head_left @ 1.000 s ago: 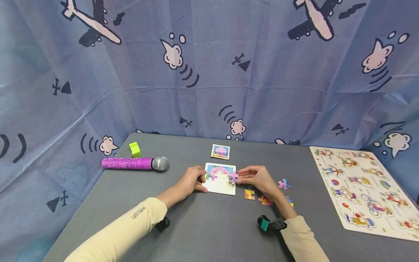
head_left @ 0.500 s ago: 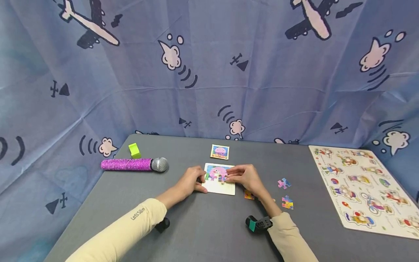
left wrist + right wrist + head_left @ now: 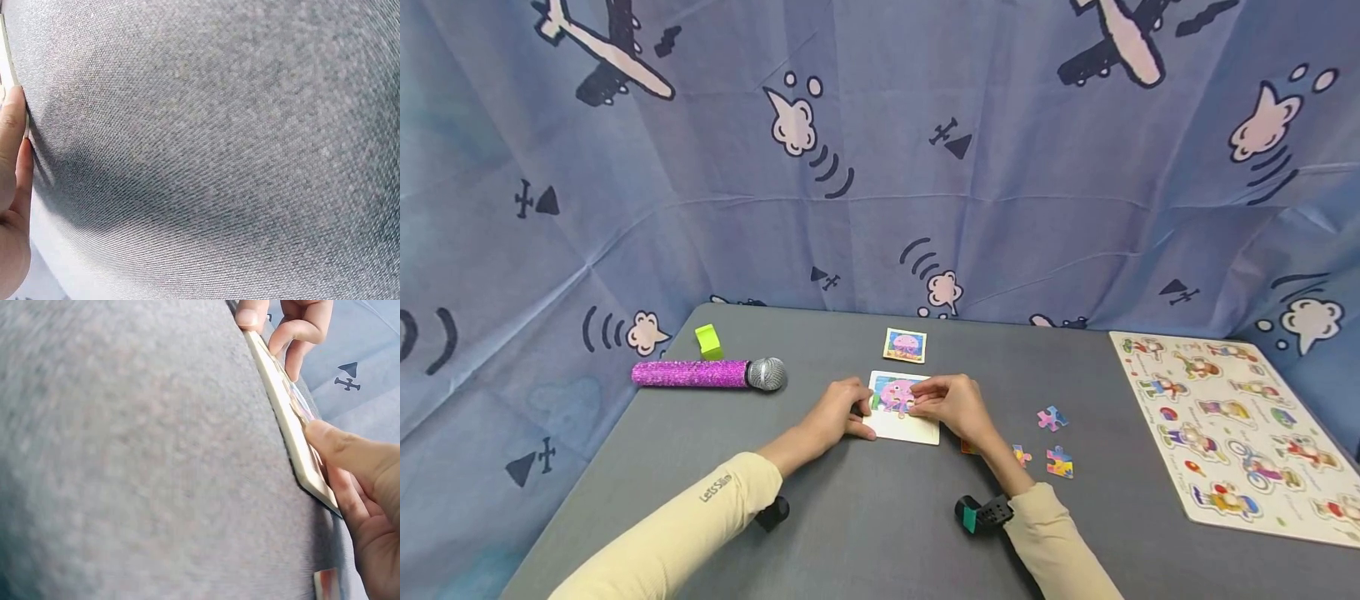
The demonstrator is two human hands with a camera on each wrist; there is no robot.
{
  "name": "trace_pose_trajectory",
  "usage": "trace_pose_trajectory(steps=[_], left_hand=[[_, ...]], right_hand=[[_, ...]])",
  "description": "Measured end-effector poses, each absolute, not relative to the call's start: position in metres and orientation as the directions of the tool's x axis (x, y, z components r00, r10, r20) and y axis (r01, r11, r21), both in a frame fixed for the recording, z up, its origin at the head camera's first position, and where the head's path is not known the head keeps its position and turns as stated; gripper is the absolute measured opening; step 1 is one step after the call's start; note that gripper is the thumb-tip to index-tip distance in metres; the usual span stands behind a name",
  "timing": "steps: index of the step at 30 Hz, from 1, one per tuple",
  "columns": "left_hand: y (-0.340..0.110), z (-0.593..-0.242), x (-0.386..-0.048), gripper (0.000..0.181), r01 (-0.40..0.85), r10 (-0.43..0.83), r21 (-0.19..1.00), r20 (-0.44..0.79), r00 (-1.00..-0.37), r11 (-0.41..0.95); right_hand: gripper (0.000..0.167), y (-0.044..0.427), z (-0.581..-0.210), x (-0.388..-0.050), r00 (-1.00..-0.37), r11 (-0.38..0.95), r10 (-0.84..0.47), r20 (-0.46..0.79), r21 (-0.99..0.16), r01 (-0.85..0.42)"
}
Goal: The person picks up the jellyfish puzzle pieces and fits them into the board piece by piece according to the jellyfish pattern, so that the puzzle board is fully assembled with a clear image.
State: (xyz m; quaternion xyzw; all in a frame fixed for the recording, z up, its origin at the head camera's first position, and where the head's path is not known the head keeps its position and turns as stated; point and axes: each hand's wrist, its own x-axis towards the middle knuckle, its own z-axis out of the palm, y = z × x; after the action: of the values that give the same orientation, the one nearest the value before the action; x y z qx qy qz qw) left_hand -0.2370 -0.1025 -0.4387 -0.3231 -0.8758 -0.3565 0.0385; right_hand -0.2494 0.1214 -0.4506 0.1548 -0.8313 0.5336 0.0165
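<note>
A shallow white puzzle tray point(image 3: 917, 432) lies flat on the grey table, with joined pieces of a pink octopus picture point(image 3: 891, 393) in its upper part. My left hand point(image 3: 837, 412) grips the tray's left edge between thumb and fingers. Over the tray's right half, my right hand point(image 3: 953, 407) pinches a small pink puzzle piece point(image 3: 901, 408) that touches the others; the fingertips partly hide it. In the right wrist view, the right thumb and fingers point(image 3: 359, 487) are at the tray point(image 3: 284, 425), and the left fingers hold its far end.
Loose pieces lie right of the tray, among them a pink-blue one point(image 3: 1052, 418) and a yellow-blue one point(image 3: 1060, 462). A small picture card point(image 3: 905, 345) is behind it. A pink microphone point(image 3: 700, 374) and green block point(image 3: 708, 342) lie left; a large picture board point(image 3: 1247, 433) lies right.
My right hand has moved left, carrying the pink piece from the tray's right edge to the middle, against the other pieces. My left hand has stayed at the left edge.
</note>
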Motion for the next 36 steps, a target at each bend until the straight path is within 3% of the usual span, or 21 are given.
trace_pose_trajectory(steps=[21,36], left_hand=[[-0.1036,-0.4397,-0.2368,0.031,0.577,0.528,0.605,0.285,-0.8,0.548],[-0.1036,-0.4394,-0.2365,0.032,0.588,0.528,0.603,0.301,-0.794,0.539]], right_hand=[[0.027,0.1229,-0.4458,-0.2516,-0.92,0.417,-0.351,0.177,-0.85,-0.323],[0.022,0.1192,-0.4433,-0.2507,-0.916,0.458,-0.346,0.204,-0.815,-0.355]])
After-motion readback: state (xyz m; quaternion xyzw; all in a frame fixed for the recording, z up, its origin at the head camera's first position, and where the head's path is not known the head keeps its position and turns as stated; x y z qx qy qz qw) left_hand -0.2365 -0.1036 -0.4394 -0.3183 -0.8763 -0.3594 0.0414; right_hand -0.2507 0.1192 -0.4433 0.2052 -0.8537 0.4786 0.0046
